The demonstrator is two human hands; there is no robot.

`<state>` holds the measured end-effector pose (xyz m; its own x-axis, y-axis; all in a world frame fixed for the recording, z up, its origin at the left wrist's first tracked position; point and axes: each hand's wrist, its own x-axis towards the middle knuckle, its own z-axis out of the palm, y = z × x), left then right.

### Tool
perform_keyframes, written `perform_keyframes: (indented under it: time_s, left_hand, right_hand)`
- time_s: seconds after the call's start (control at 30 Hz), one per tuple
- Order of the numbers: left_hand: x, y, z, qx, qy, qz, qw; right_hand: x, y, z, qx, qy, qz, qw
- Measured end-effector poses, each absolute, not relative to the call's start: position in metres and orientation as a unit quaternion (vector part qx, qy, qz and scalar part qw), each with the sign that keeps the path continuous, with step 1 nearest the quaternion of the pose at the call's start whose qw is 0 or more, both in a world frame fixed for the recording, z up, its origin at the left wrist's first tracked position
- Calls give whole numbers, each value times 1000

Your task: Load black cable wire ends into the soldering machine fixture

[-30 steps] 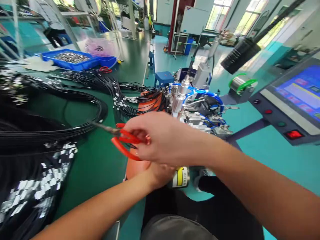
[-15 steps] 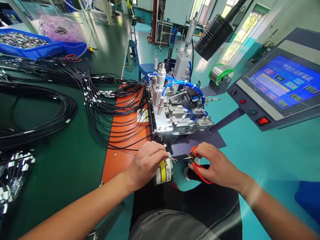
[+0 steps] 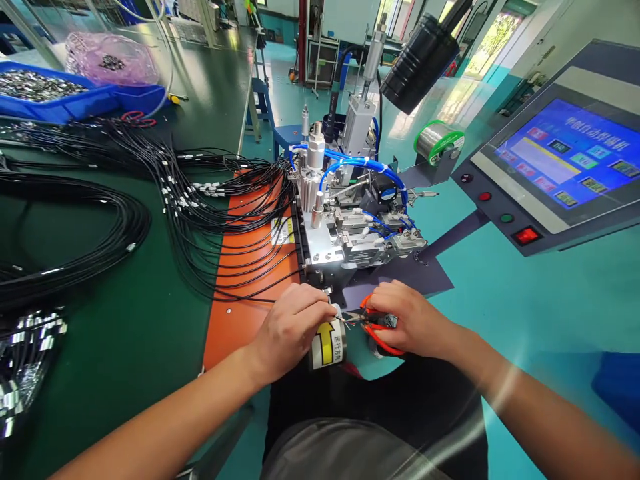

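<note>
Between the thumb and fingers of my left hand [image 3: 293, 330] is the end of a black cable [image 3: 250, 299], with thin stripped wires sticking out to the right. My right hand [image 3: 413, 320] grips red-handled cutting pliers [image 3: 383, 345]. Their jaws point left and are at the wire ends; whether they touch the wires I cannot tell. Just below my left fingertips sits a metal roller [image 3: 329, 345] with a yellow arrow label. Beyond both hands stands a metal machine [image 3: 355, 233] with blue air tubes.
Black cables [image 3: 185, 200] fan across an orange plate [image 3: 235, 320] and the green table [image 3: 145, 347]. A control screen [image 3: 565, 157] rises on the right, near a solder wire spool [image 3: 440, 142]. A black lamp [image 3: 420, 63] hangs above. Blue trays [image 3: 75, 107] stand far left.
My right hand has moved left with the pliers, bringing their jaws to the wire ends. My left hand has stayed almost in place, still pinching the cable.
</note>
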<state>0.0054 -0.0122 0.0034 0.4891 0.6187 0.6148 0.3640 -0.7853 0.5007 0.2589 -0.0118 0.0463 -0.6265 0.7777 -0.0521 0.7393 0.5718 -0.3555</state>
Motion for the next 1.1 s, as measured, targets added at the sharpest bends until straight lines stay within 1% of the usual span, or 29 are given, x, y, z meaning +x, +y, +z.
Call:
perform_keyframes:
  time_s: [0.2, 0.67, 0.83, 0.9, 0.97, 1.03, 1.1]
  left_hand:
    - [5, -12, 1, 850, 291, 410, 158]
    - [5, -12, 2, 849, 291, 413, 156]
    - [6, -13, 1, 848, 299, 408, 159]
    - [6, -13, 1, 848, 302, 406, 159]
    - [6, -12, 1, 850, 303, 401, 159]
    - [6, -12, 0, 852, 307, 393, 160]
    - [6, -12, 0, 852, 312, 387, 164]
  right_hand:
    - [256, -9, 41, -410, -894, 172, 54]
    - [258, -8, 26, -399, -903, 138, 80]
    - [258, -11, 22, -405, -898, 137, 101]
    - [264, -9, 19, -445, -875, 151, 114]
    - [274, -4, 14, -526, -828, 159, 113]
    - [288, 5, 4, -609, -775, 152, 74]
    - [301, 14, -10, -647, -749, 144, 13]
